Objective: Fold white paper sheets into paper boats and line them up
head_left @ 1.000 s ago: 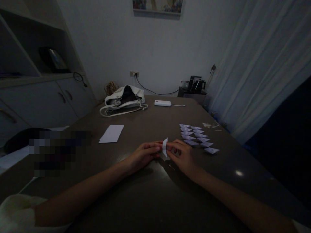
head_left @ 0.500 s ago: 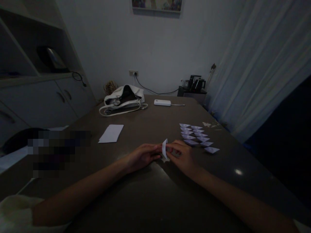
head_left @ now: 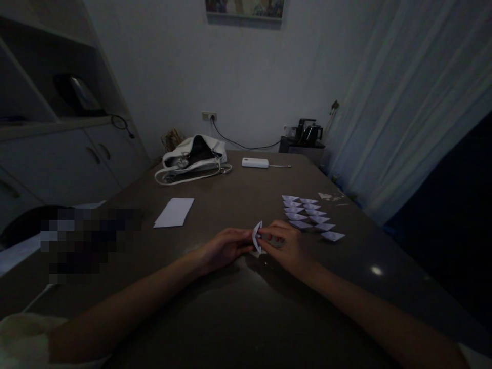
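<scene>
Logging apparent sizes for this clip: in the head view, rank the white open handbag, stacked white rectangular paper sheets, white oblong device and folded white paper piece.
1. Handbag
2. Paper sheets
3. Oblong device and folded piece: too close to rank; the piece is nearer the camera.

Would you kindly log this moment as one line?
left hand: at folded paper | right hand: pinching it | table: folded pieces at right, white sheets at left

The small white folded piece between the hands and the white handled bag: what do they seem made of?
The small white folded piece looks like matte paper: thin, with sharp edges. The white handled bag may be smooth leather or imitation; its slouching folds fit both.
</scene>
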The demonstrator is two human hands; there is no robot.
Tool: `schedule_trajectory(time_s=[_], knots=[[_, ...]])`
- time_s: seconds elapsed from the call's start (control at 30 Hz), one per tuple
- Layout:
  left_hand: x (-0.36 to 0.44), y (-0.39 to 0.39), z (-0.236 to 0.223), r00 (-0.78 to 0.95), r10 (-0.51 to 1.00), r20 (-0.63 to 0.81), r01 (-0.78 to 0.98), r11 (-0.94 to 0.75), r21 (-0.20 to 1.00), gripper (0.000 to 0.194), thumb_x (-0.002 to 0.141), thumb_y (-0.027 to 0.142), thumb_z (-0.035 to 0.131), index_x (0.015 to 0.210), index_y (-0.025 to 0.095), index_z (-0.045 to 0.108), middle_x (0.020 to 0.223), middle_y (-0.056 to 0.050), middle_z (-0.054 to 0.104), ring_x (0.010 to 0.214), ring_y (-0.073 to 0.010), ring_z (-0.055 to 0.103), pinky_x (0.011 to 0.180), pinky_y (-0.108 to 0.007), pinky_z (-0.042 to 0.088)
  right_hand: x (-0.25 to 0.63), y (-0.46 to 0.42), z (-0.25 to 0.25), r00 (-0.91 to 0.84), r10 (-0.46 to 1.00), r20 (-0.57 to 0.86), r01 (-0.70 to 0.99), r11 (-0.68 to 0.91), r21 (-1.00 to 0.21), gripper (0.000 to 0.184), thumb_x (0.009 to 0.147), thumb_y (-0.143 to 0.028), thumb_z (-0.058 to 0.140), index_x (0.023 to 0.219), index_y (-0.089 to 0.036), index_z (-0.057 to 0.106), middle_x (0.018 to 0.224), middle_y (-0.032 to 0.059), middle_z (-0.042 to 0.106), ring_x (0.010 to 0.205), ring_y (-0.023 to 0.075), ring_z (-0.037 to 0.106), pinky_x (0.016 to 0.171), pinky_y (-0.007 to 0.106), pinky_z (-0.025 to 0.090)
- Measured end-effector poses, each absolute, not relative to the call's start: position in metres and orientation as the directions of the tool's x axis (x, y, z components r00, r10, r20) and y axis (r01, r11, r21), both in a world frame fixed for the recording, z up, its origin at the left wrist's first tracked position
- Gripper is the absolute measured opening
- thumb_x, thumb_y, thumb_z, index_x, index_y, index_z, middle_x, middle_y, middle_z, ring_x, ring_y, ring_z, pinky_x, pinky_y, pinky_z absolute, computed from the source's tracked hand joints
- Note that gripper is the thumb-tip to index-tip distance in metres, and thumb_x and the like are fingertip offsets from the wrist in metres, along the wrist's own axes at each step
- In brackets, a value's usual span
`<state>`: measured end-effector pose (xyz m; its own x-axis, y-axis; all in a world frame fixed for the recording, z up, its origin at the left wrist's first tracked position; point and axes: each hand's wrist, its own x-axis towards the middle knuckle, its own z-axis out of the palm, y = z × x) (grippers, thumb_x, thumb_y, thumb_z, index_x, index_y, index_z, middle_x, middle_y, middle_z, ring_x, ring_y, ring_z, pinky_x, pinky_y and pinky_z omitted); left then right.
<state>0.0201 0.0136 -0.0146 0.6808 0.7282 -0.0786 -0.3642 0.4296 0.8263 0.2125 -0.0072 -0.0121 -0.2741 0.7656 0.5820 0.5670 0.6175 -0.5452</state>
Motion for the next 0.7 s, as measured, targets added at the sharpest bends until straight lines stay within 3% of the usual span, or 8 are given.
schedule_trajectory(time_s=[0.2,0.7], knots=[[0.0187,0.0143,-0.0153,0.711,0.699,-0.076,-0.342,0.438,0.831,0.025,0.081,0.022,0.065,0.100,0.007,0.069,0.111,-0.015,0.066,0.106,-0.0206,0.058,0.097,-0.031,0.038,0.2151,-0.0061,-0.0140,-0.334,0.693,0.639,0.542,0.696,-0.471,0.009,0.080,-0.021,0.066,0.088,-0.020,0.071,0.072,0.0021,0.062,0.070,0.0154,0.056,0.065,0.028,0.043],[0.0193,0.0154,-0.0179,0.725,0.686,-0.057,-0.308,0.397,0.865,0.023,0.081,0.020,0.064,0.100,0.008,0.071,0.110,-0.014,0.067,0.103,-0.0186,0.060,0.099,-0.029,0.038,0.2163,-0.0069,-0.0152,-0.355,0.715,0.603,0.554,0.680,-0.480,0.007,0.082,-0.020,0.064,0.077,-0.019,0.069,0.069,0.0021,0.064,0.070,0.0162,0.055,0.064,0.028,0.041]])
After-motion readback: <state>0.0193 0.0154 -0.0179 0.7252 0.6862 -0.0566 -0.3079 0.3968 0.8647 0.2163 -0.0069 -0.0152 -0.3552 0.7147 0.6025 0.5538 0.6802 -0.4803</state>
